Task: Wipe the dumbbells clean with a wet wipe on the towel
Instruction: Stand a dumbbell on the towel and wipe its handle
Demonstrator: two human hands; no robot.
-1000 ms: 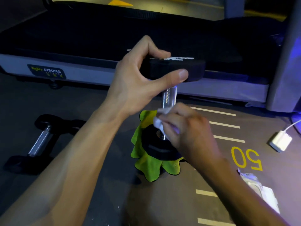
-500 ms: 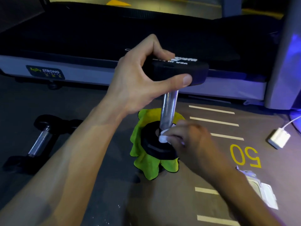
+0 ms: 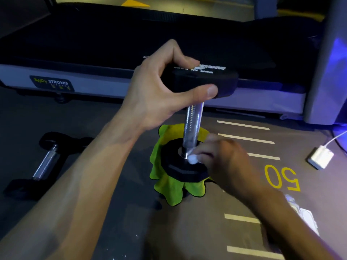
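A black dumbbell (image 3: 192,126) with a chrome handle stands upright on a crumpled green towel (image 3: 169,186) on the floor. My left hand (image 3: 161,94) grips its upper black head from the left side, thumb across the front. My right hand (image 3: 223,162) pinches a bunched white wet wipe (image 3: 192,159) against the foot of the chrome handle, where it meets the lower head. A second black dumbbell (image 3: 45,164) lies flat on the bare floor to the left, untouched.
A treadmill (image 3: 112,53) runs across the back, with its grey upright at the right. A white charger block (image 3: 320,159) with cable lies on the floor at right. A wet wipe pack (image 3: 306,216) lies behind my right forearm. Yellow "50" and white lines mark the floor.
My right hand has slid the wet wipe down the chrome handle, from its upper half to its base at the lower head. My left hand has kept its hold on the top head.
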